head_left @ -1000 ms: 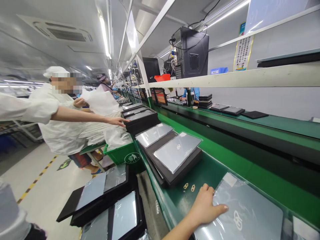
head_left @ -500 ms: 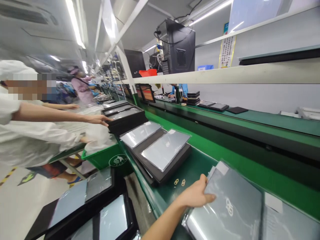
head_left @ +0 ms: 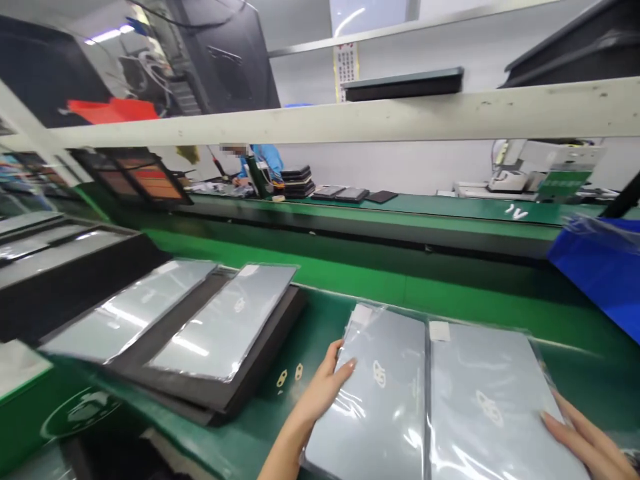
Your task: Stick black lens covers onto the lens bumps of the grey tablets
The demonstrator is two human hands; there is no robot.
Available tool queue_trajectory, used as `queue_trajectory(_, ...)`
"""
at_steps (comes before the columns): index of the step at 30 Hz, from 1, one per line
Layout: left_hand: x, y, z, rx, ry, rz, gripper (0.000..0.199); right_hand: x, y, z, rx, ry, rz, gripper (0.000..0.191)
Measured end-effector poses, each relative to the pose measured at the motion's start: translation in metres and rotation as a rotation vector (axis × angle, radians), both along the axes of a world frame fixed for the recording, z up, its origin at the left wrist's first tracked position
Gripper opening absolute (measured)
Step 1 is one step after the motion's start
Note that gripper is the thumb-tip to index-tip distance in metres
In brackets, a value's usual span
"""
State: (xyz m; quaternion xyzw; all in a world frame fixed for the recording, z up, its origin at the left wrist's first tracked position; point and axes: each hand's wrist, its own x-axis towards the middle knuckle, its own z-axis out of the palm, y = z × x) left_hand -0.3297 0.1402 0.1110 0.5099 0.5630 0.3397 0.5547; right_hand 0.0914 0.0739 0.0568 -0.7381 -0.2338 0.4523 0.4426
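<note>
My left hand (head_left: 327, 383) grips the left edge of a grey-blue panel (head_left: 385, 413) in clear film, thumb on top. My right hand (head_left: 583, 427) holds the right edge of a second wrapped panel (head_left: 500, 380), thumb on its face. The two panels lie side by side, each with a pale logo and a white label at its top. Left of my left hand, two more wrapped panels (head_left: 230, 327) rest on black foam trays (head_left: 200, 383). Two small yellowish pieces (head_left: 299, 371) lie on the green bench between that stack and my left hand.
More panels in a black tray stack (head_left: 100, 263) are at the far left, above a green bin (head_left: 25, 380). A blue bin (head_left: 600, 267) stands at the right. Across the green channel, a person in blue (head_left: 270, 160) is at another bench. A white beam (head_left: 320, 123) crosses above.
The view has swung right. My right hand and more of the right panel have come into view. The co-worker in white at the left is out of view. My left hand stays at its panel's edge.
</note>
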Motion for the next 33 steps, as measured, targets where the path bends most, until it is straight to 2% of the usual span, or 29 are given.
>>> queue_trajectory(3,0.001,0.000,0.003,-0.012,-0.007,0.027,0.058,-0.007,-0.004,0.022,-0.020,0.162,-0.167,0.067)
queue_trajectory(6,0.000,-0.001,0.003,-0.020,-0.018,0.041,0.059,-0.046,-0.005,0.043,0.045,0.246,-0.259,0.067)
queue_trajectory(9,-0.001,-0.002,0.004,-0.005,-0.079,0.064,0.063,-0.109,0.002,0.059,0.128,0.384,-0.176,0.078)
queue_trajectory(12,-0.001,-0.002,0.004,-0.042,-0.163,0.086,0.068,-0.169,0.015,0.066,0.247,0.435,0.010,0.076)
queue_trajectory(15,-0.002,0.000,0.003,-0.121,-0.305,0.066,0.071,-0.204,0.026,0.062,0.300,0.495,0.208,0.077)
queue_trajectory(19,-0.008,0.001,0.004,-0.162,-0.417,0.057,0.077,-0.213,0.029,0.047,0.350,0.213,0.244,0.084)
queue_trajectory(21,-0.011,0.001,0.008,-0.204,-0.434,0.075,0.082,-0.213,0.027,0.040,0.375,0.063,0.248,0.081)
queue_trajectory(25,-0.009,0.005,0.017,-0.341,-0.391,0.125,0.086,-0.216,0.025,0.033,0.380,-0.090,0.269,0.067)
queue_trajectory(27,-0.005,0.007,0.019,-0.306,-0.314,0.163,0.085,-0.216,0.027,0.033,0.381,-0.150,0.268,0.064)
queue_trajectory(30,-0.002,0.008,0.016,-0.155,-0.214,0.219,0.077,-0.208,0.029,0.036,0.396,-0.211,0.243,0.057)
queue_trajectory(33,-0.006,0.001,0.012,-0.026,-0.066,0.276,0.071,-0.192,0.017,0.036,0.423,-0.061,0.172,0.057)
